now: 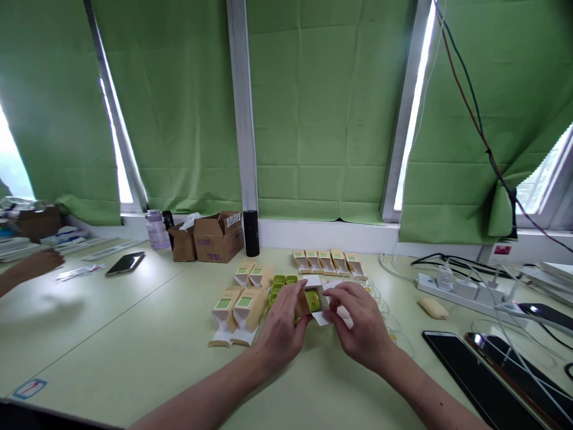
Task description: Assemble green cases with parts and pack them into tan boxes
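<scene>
At table [134, 334] centre my left hand [282, 325] and right hand [363, 327] pinch one open box [312, 301] — finished boxes [239, 307] at ten o'clock, green cups [285, 279] at twelve loose.

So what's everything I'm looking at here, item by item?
closed cartons: four, tan with green windows, left of the hands
row of cartons: five, tan and green, behind the hands
green tubs: several, green, behind the left hand
cardboard boxes: two, brown, by the sill
cylinder: one, black, beside those boxes
bottle: one, pale purple, left of them
phone: one, dark, far left
power strip: one, white, right
dark screens: at least two, front right
curtains: green, across the windows
table: pale green
another person's hand: one, left edge
open carton: one, tan, green piece inside, held by both hands
left hand: grips the carton
right hand: fingers on its white flap
</scene>
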Demonstrator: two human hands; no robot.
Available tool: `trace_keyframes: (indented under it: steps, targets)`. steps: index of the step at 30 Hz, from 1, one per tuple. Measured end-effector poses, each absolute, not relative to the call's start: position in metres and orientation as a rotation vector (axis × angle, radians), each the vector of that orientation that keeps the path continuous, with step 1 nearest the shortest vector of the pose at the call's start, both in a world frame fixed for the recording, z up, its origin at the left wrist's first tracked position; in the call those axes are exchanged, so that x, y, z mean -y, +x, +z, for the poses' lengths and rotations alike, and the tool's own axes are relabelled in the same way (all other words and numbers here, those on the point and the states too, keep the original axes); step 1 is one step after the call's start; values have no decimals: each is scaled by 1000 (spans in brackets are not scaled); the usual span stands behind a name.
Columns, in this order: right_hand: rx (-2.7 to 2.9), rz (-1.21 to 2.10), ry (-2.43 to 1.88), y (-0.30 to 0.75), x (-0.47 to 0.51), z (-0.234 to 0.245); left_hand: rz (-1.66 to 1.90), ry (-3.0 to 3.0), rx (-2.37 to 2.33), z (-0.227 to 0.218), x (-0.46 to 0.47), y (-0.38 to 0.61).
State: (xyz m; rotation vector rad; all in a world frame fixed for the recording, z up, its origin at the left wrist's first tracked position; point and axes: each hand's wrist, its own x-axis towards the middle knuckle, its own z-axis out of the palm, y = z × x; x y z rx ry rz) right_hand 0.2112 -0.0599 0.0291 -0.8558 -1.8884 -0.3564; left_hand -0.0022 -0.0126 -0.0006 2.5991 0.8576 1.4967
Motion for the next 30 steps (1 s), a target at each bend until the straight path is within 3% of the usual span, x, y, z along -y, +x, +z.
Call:
trace_keyframes:
  steps: [16,30]
  targets:
    - [1992,-492,-919,207,59,23,1494,2653,-859,2,13,-4]
    - [1751,-97,-1083,197,54,17,1498,2886,-805,10,20,1]
